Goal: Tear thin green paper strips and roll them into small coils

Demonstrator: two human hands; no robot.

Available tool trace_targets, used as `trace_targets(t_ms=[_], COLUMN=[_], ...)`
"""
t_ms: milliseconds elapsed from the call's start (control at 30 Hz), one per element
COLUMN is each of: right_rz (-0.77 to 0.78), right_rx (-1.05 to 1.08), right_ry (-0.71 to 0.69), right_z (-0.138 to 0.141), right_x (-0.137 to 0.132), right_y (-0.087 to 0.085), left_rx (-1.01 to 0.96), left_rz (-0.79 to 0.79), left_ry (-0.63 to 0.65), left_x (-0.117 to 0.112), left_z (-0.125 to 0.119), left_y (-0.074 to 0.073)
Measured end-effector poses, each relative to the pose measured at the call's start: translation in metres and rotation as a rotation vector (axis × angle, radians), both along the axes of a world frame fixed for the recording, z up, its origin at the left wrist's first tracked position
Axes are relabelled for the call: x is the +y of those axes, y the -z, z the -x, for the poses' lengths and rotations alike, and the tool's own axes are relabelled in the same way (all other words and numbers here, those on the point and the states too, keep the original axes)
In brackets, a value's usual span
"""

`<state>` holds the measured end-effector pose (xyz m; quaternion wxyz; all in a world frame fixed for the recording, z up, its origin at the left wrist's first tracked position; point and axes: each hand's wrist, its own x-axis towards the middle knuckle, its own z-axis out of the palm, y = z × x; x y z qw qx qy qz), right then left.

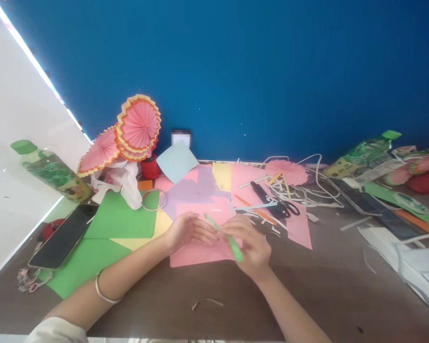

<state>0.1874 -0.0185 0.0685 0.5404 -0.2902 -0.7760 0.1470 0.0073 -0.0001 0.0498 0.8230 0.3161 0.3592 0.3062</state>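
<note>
Pinched in the fingers of my right hand [248, 245] is a narrow green strip [236, 249], probably paper, slanting from upper left to lower right. My left hand [191, 233] is held palm inward with its fingers stretched out towards the right hand, near the strip's far end. Whether the left fingertips touch the strip I cannot tell. Under both hands lies a sheet of pink paper [186, 257]. Green sheets [125, 216] spread out left of my left hand, with yellow and purple paper [189, 196] behind it.
Black scissors [268, 197] lie among paper scraps and strips right of centre. Pleated paper fans [139, 126] stand at the back left near a bottle [50, 169]. A phone [62, 238] rests at the left, a tape roll [153, 200] nearby, a white power strip [396, 262] at the right.
</note>
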Motion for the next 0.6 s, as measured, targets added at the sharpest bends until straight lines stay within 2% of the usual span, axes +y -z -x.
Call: trace_targets(t_ms=[67,167,267,333,400,467,600], right_rz=[0.115,0.256,0.414,0.529,0.640,0.734,0.860], right_rx=[0.210,0.521,0.725,0.793,0.846,0.899,1.029], right_ry=[0.133,0.256,0.191,0.079,-0.019,-0.079,-0.146], right_z=[-0.012,-0.029,-0.040,-0.045,-0.048,-0.050,-0.053], right_x=[0.010,0.026,0.041,0.047,0.051,0.053,0.054], right_y=[-0.004,-0.003,0.003,0.006,0.007,0.006,0.004], left_rx=[0.069,0.443,0.882,1.025,1.138,1.223,1.283], left_rz=[-0.143,-0.490,-0.857,-1.069,-1.143,-1.145,-1.140], left_ry=[-0.009,-0.076,-0.114,-0.070,0.011,0.084,0.148], left_x=[0.001,0.008,0.025,0.040,0.054,0.065,0.071], left_z=[0.003,0.003,-0.010,-0.023,-0.036,-0.046,-0.053], left_y=[0.001,0.000,-0.002,0.000,0.005,0.011,0.021])
